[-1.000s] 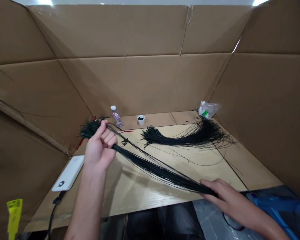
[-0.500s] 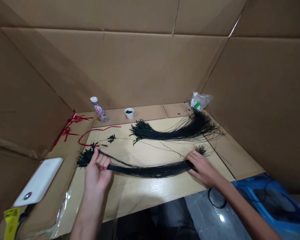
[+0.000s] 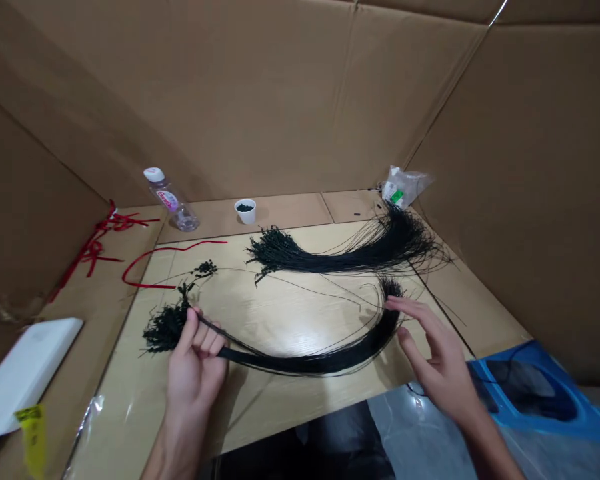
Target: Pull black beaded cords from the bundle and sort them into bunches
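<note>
My left hand (image 3: pixel 197 347) is closed round a bundle of thin black cords (image 3: pixel 300 364) close to its knotted end, which fans out left of the fist. From there the bundle sags and curves up to the right, its loose tips standing in a small brush. Beside those tips my right hand (image 3: pixel 435 353) is open, thumb and fingers apart, with the fingertips at or very near the cords; whether they touch I cannot tell. A second, larger bundle of black cords (image 3: pixel 330 260) lies behind, knotted ends to the left and frayed ends to the right.
Behind stand a clear bottle (image 3: pixel 173 200) and a white cup (image 3: pixel 245 211) of small dark bits. Red cord (image 3: pixel 150 252) and a small dark pile (image 3: pixel 206 268) lie left. A white power bank-like block (image 3: pixel 30 373), plastic bag (image 3: pixel 403 187) and blue plastic (image 3: pixel 545 387) flank the table. Cardboard walls enclose it.
My right hand has let go of the bundle's right end and opened, drawing back to the right. The freed end now curves upward. My left hand keeps its grip; the view has shifted.
</note>
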`<state>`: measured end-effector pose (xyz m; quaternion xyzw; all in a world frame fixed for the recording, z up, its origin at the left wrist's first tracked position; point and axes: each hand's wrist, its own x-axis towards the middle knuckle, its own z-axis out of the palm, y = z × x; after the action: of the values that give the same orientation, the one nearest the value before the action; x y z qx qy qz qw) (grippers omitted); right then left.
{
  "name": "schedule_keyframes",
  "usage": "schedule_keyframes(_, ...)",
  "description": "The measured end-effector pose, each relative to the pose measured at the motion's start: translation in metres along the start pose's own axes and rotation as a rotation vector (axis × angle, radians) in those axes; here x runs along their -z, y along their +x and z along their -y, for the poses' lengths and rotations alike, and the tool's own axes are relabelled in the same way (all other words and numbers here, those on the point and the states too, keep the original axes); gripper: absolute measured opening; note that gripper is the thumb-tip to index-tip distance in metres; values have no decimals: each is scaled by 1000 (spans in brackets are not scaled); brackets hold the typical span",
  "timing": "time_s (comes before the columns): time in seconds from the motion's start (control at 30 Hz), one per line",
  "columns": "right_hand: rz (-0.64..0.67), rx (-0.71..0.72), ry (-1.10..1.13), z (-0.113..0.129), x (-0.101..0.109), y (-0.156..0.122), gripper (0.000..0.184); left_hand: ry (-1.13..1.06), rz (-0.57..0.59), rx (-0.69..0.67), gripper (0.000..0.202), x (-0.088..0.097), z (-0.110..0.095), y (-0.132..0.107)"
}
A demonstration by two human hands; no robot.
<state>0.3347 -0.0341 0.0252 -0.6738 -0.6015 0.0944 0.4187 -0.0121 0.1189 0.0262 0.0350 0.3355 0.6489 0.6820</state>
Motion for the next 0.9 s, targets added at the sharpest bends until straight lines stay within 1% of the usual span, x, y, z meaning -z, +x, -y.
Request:
schedule_keyframes(0.03,-70,-24,25,2,-10,-4,27,9,-7,4,44,-1,3,-1)
schedule_keyframes(0.1,-191,-98,63,6,-31,-12,22,28,-27,10,43,-4,8,-2)
schedule_keyframes(0.13,-224,-130,85,10,-41,-16,20,40,-38,17,42,-5,12,-3)
schedule_keyframes(0.17,-223,-144,112,17,-51,-21,19,57,-48,27,39,-5,15,-4)
schedule_keyframes(0.2,-187,-131,142,26,-61,-25,18,75,-54,38,34,-6,19,-5)
schedule_keyframes(0.27,-27,-47,201,48,-80,-32,19,112,-45,67,22,-7,29,-9)
schedule_keyframes(0.3,53,-6,225,60,-89,-34,21,129,-28,80,22,-7,35,-11)
schedule_keyframes(0.33,127,9,241,72,-98,-35,25,146,-8,91,31,-8,40,-13)
schedule_keyframes(0.4,229,-15,271,91,-113,-33,40,183,31,114,49,-10,51,-19)
schedule_keyframes(0.47,305,-70,306,103,-123,-27,51,232,60,138,57,-13,59,-24)
schedule_keyframes(0.53,402,-116,345,109,-128,-18,51,290,82,153,59,-15,64,-28)
schedule_keyframes(0.6,502,-133,363,109,-130,-11,40,345,106,156,60,-16,67,-29)
schedule_keyframes(0.67,540,-102,309,106,-134,-6,23,389,140,156,62,-16,68,-28)
schedule_keyframes(0.7,532,-77,258,103,-137,-4,19,405,162,156,63,-16,70,-27)
schedule_keyframes(0.8,492,-17,109,95,-145,-2,29,438,213,165,68,-15,74,-22)
schedule_keyframes(0.9,479,17,34,89,-149,2,33,449,212,172,65,-16,79,-16)
